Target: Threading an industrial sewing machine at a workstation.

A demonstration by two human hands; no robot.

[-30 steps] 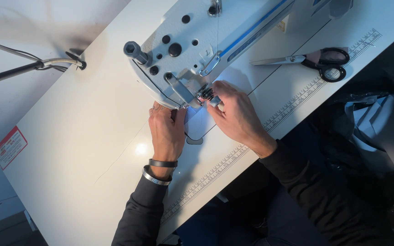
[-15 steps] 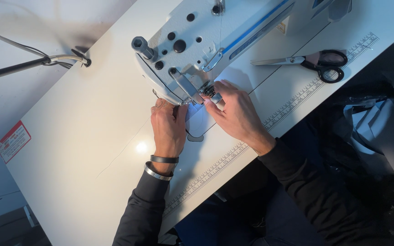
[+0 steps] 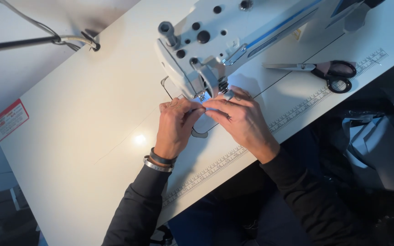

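My left hand (image 3: 175, 123) and my right hand (image 3: 241, 119) now meet fingertip to fingertip just under the needle end of the white industrial sewing machine (image 3: 215, 41). Half a second ago they sat a little apart, the left below the machine's face plate and the right beside the small dark tension knob (image 3: 223, 84); since then both have drawn together in front of the lit needle area. My left thumb and fingers are pinched together, and my right fingers are closed toward them, but I cannot tell what, if anything, is gripped between them, since it is too small to see. The rounded metal plate (image 3: 201, 127) in the white surface (image 3: 92, 136) shows just below my knuckles. The whole view has shifted, so the machine head sits further right than before. The black-handled scissors (image 3: 324, 70) lie unmoved on the surface near the printed ruler strip (image 3: 297, 111) along its edge, well apart from my hands.
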